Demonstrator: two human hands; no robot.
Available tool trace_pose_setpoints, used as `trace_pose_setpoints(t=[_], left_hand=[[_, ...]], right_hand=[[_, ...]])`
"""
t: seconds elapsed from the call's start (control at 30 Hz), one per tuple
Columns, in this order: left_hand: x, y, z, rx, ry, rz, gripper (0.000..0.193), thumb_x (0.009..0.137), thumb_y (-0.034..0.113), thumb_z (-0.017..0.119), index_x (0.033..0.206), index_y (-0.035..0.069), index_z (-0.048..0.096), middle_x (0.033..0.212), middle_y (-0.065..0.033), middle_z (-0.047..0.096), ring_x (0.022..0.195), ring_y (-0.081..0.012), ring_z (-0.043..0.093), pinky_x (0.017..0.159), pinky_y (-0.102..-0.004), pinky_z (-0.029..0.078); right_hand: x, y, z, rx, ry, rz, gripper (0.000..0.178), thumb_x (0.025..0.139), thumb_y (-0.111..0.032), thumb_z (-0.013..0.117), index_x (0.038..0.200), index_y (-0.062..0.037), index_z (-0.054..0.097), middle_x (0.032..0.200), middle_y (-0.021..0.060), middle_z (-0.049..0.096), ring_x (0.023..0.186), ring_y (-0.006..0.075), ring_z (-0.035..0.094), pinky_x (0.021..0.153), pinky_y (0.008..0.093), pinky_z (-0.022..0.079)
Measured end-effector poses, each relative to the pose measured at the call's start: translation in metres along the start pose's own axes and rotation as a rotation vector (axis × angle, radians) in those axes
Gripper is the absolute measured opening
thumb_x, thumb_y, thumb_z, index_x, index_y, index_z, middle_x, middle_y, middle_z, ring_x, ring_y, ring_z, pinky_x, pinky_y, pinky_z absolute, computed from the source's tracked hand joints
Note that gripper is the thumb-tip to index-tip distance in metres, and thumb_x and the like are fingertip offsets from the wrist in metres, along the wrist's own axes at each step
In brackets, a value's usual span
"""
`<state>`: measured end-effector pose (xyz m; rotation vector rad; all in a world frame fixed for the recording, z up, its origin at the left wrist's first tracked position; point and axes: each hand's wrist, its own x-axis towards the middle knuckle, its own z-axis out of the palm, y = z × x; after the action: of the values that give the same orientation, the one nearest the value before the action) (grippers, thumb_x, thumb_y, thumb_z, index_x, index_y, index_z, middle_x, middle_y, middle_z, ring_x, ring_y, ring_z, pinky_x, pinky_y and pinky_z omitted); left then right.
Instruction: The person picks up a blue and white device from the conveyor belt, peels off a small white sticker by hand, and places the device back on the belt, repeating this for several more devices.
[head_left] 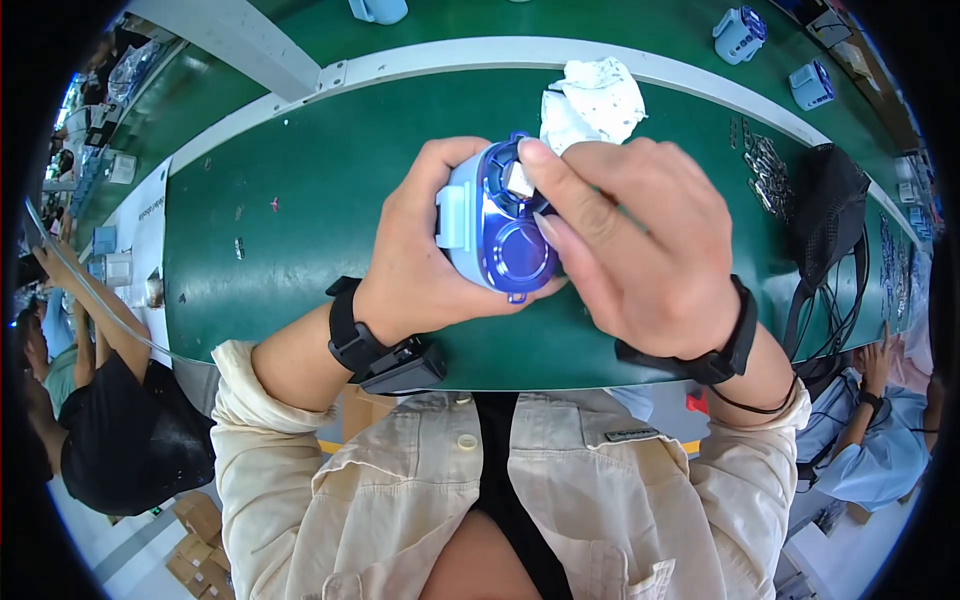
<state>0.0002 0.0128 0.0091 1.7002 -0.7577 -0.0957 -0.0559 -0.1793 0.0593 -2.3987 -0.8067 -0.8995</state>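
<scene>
A light-blue plastic device (462, 215) with a glossy dark-blue top (520, 250) is held over the green table. Wrapped around its body from the left is my left hand (415, 235). The top has two round parts side by side; in the farther one sits a small whitish square piece (519, 180). My right hand (650, 235) is bent over that farther round part, index finger and thumb curled at its rim beside the whitish piece. Whatever lies between those fingertips is hidden. Just beyond the right hand lies a crumpled white cloth or paper (595, 100).
Small metal parts (767, 172) lie in a pile at the right, beside a black mesh bag (828, 210) with dark cords. A white rail (450, 55) borders the far table edge. Similar blue devices (740, 35) stand beyond it. People work at both sides.
</scene>
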Motion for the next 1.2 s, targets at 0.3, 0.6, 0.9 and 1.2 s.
trace_pose_setpoints(t=[0.3,0.6,0.9,1.2], left_hand=[[-0.004,0.003,0.004,-0.131,-0.048,0.027,0.079,0.054,0.025,0.093,0.117,0.006,0.049,0.105,-0.0078,0.061,0.09,-0.0174,0.063,0.079,-0.0298,0.052],[-0.003,-0.004,-0.001,0.036,-0.067,0.086,0.079,0.053,0.029,0.093,0.116,0.006,0.051,0.104,-0.0076,0.062,0.09,-0.0189,0.064,0.078,-0.0305,0.051],[0.0,0.006,0.0,-0.139,-0.18,-0.047,0.083,0.05,0.029,0.094,0.117,0.006,0.052,0.104,-0.0075,0.063,0.091,-0.0185,0.064,0.08,-0.03,0.051],[0.005,0.005,-0.005,-0.15,-0.181,-0.006,0.083,0.05,0.029,0.094,0.117,0.006,0.051,0.104,-0.007,0.064,0.092,-0.0174,0.064,0.081,-0.0295,0.051]], right_hand=[[-0.002,0.0,-0.001,0.226,0.135,0.095,0.032,0.069,0.001,0.076,0.101,0.0012,0.07,0.085,0.0095,0.06,0.069,0.0196,0.058,0.058,0.0285,0.046],[0.004,-0.005,-0.005,0.163,0.092,0.085,0.028,0.064,0.002,0.077,0.091,0.0014,0.068,0.081,0.0095,0.06,0.068,0.0221,0.059,0.058,0.0297,0.048],[0.005,0.004,-0.009,0.228,0.105,0.022,0.028,0.064,0.002,0.076,0.09,0.002,0.067,0.081,0.0101,0.06,0.068,0.0232,0.06,0.058,0.0305,0.049],[0.003,-0.005,-0.011,0.228,0.107,0.14,0.03,0.067,0.002,0.077,0.096,0.0026,0.068,0.082,0.0108,0.061,0.069,0.0214,0.06,0.059,0.029,0.048]])
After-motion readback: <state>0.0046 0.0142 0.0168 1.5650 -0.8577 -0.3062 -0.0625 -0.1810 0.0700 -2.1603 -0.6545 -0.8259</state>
